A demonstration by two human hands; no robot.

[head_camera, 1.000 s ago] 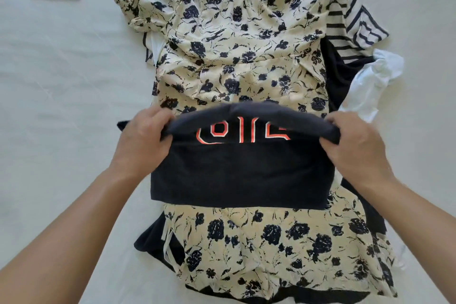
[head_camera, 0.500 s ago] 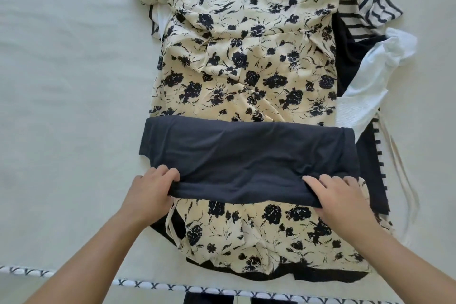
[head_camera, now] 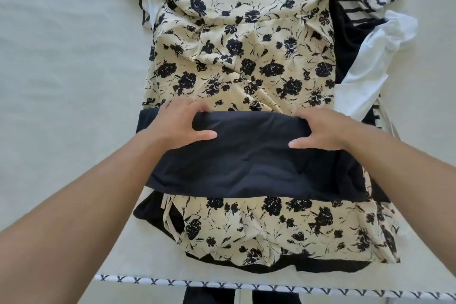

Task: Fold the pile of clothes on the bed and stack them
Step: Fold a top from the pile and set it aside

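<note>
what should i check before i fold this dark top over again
1. Left hand grips the far edge of the dark top: ok.
2. Right hand grips the same edge: ok.
3. Near edge lies straight: ok.
4. Left end squared up: not ok, a corner pokes out past the left hand.
5. Flat surface underneath: not ok, it lies on the rumpled floral dress.
6. Inner layers smooth: cannot tell, hidden.
</note>
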